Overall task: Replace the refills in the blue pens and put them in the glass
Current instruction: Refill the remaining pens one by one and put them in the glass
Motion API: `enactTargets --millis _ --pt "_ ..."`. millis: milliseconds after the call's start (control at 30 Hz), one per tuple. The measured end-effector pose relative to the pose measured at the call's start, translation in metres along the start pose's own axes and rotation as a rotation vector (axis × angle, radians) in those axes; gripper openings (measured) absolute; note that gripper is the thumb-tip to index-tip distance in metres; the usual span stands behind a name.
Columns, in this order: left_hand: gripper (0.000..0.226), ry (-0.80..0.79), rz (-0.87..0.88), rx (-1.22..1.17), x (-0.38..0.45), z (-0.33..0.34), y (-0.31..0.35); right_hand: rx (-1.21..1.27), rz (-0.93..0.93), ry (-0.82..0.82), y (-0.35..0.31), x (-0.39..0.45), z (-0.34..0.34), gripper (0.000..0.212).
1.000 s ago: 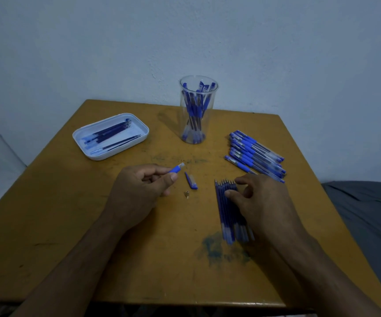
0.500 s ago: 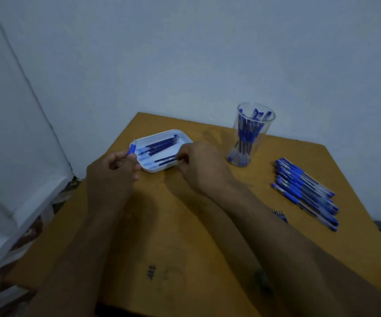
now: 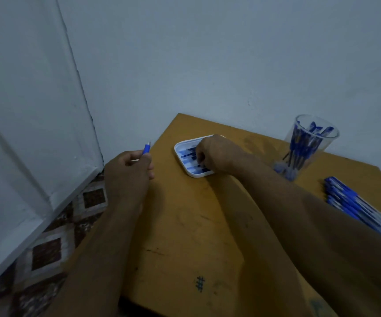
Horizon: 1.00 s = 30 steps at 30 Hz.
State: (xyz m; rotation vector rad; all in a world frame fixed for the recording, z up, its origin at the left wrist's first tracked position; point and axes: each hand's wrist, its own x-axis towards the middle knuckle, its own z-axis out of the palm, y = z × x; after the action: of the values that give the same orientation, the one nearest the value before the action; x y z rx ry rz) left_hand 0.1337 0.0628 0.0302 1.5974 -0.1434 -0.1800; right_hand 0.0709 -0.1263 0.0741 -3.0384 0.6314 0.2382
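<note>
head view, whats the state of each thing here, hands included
left hand: grips a blue pen barrel, held off the table's left edge
right hand: fingers curled down into the white tray; what they hold is hidden
white tray: flat on the table, holds blue refills
glass: upright, holds blue pens
loose pens: lying in a row at the right
</note>
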Motion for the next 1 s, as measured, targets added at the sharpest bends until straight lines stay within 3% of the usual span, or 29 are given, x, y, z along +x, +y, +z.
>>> enactTargets --millis 233,400,500,700,900,1000 --pt "0.007 -0.024 0.061 0.024 -0.003 0.008 -0.001 -0.172 -0.154 0.042 0.003 -0.007 0.006 0.023" --pt "0.008 -0.106 0.189 0.050 -0.016 0.022 -0.003 -0.133 -0.114 0.108 0.008 -0.024 -0.013 0.023" --pt "0.006 -0.238 0.274 0.055 -0.029 0.034 -0.002 -0.023 -0.076 0.140 0.018 -0.045 -0.021 0.020" --pt "0.009 -0.444 0.223 -0.090 -0.058 0.068 -0.006 0.313 -0.114 0.176 0.056 -0.115 -0.023 0.025" --pt "0.005 -0.612 0.205 -0.118 -0.094 0.092 -0.010 0.365 -0.031 0.551 0.085 -0.172 0.016 0.015" --pt "0.006 -0.693 0.175 -0.113 -0.109 0.100 -0.012 0.529 0.116 0.701 0.091 -0.195 0.035 0.018"
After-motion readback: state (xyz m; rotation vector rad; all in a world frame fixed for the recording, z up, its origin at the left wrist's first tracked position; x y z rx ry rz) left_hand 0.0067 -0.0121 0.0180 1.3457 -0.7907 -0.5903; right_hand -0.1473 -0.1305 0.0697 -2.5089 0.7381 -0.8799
